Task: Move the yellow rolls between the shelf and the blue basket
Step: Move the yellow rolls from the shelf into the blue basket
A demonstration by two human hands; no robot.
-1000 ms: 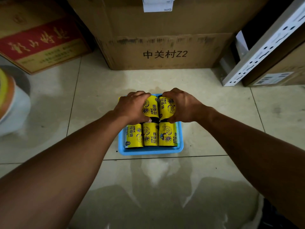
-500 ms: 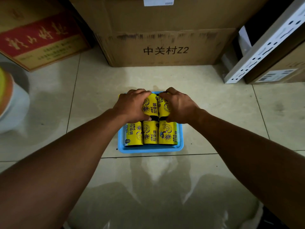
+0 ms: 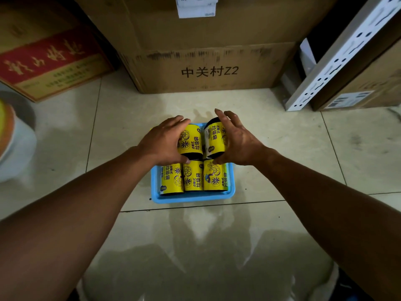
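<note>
Down on the tiled floor point(image 3: 271, 131) sits a blue basket point(image 3: 191, 197) holding yellow rolls point(image 3: 193, 175), three lying side by side along its near edge. Above them, the person's left hand point(image 3: 161, 141) curls around another roll point(image 3: 190, 139). The right hand point(image 3: 237, 141) cups a second roll point(image 3: 213, 137), fingers spread loosely. A cardboard box point(image 3: 208, 68) stands behind.

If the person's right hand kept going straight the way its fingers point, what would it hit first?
Probably the big cardboard box ahead: the right hand, open beside a yellow roll, points across bare floor toward it, though depth is unclear.
</note>
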